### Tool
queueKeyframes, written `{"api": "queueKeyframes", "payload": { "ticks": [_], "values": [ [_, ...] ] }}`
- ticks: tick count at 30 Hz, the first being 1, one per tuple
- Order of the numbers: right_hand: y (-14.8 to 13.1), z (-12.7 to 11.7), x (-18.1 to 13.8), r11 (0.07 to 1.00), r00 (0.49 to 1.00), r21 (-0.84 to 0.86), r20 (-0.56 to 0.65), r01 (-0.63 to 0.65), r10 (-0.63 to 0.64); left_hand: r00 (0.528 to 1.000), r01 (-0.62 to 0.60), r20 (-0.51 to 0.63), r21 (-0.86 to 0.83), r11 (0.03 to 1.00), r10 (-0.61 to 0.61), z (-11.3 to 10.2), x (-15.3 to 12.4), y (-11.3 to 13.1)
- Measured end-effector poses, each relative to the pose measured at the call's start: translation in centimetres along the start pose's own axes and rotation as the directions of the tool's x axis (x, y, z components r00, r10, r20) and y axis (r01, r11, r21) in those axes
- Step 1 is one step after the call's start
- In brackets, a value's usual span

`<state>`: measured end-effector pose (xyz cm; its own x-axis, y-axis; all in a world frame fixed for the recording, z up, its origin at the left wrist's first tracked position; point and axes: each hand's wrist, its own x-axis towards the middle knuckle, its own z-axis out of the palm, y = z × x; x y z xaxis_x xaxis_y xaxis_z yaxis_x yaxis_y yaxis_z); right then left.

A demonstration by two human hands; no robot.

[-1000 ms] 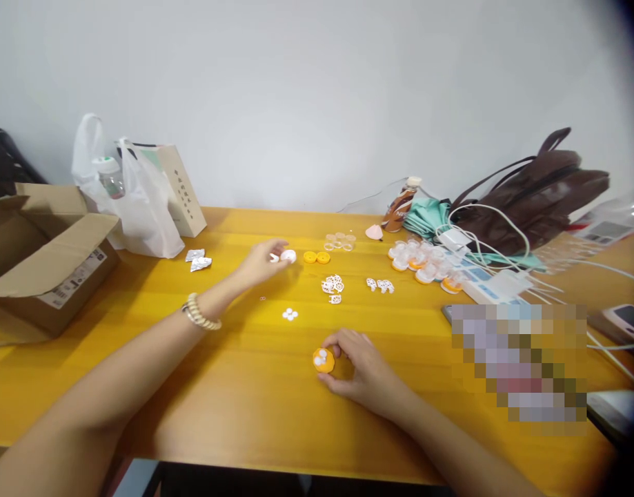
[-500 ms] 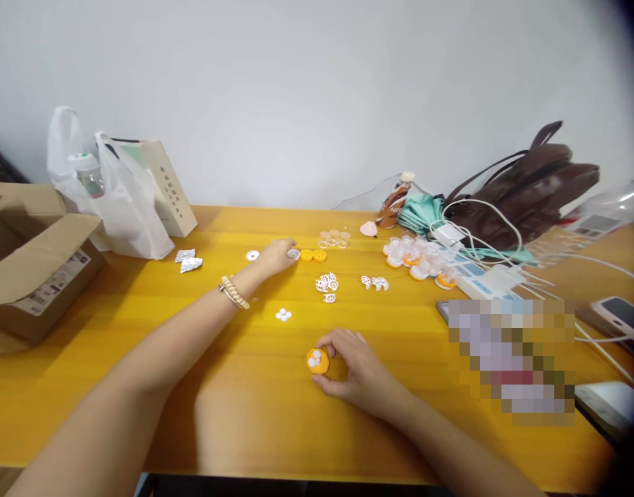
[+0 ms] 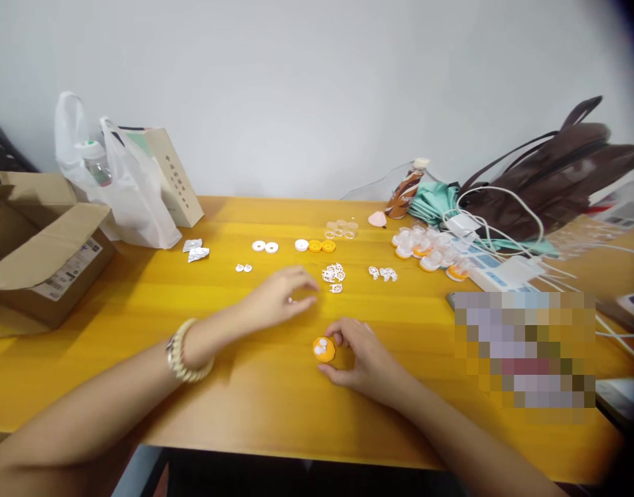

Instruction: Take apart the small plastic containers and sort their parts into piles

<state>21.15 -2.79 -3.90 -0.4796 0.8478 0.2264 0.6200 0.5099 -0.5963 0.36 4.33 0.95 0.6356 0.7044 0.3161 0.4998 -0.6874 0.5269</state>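
Note:
My right hand [image 3: 365, 355] grips a round orange piece [image 3: 330, 355] by its edge between thumb and fingers, low over the front of the table. Small white discs [image 3: 323, 342] sit on its face. Up and to the left, my left hand [image 3: 275, 297] hovers with thumb and fingers apart, and I see nothing held between them. A bit of white shows below its fingers, mostly hidden. Beyond it lie a white ring [image 3: 301, 245], two yellow rings [image 3: 321, 246] and two flat white discs with holes [image 3: 265, 246]. White openwork wheel-like pieces [image 3: 334, 273] are heaped to its right.
More white openwork pieces [image 3: 383, 273], clear rings [image 3: 341, 229] and clear-and-orange assembled pieces [image 3: 425, 250] lie farther back. Two small white parts [image 3: 243, 268] and foil packets [image 3: 196, 250] are left. A cardboard box [image 3: 83, 255] stands far left; a power strip [image 3: 490, 273] with cables lies right.
My left hand has drawn back from beside the yellow rings toward me, and its fingers have spread. The white ring there is uncovered. My right hand still holds the orange piece.

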Motion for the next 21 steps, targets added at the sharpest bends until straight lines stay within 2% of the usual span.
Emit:
{"api": "queueKeyframes", "payload": {
  "ticks": [3,6,12,21],
  "values": [
    [0.0,-0.2,0.0,1.0,1.0,0.002,0.02,0.014,-0.014,0.987,-0.05,0.148,-0.091,0.995,0.064,1.3,-3.3,2.3],
    [-0.1,-0.3,0.1,0.999,0.999,-0.021,0.038,0.029,-0.029,0.988,-0.037,0.142,-0.131,0.991,0.056,2.5,-4.6,2.8],
    [-0.2,-0.2,0.2,1.0,0.999,-0.021,0.037,0.012,-0.012,0.995,-0.047,0.08,-0.159,0.986,0.06,2.9,-4.1,2.0],
    [-0.3,-0.4,0.3,1.0,0.996,-0.024,0.093,0.017,-0.015,0.977,-0.154,0.144,-0.033,0.987,0.157,3.9,-3.8,1.4]
  ]
}}
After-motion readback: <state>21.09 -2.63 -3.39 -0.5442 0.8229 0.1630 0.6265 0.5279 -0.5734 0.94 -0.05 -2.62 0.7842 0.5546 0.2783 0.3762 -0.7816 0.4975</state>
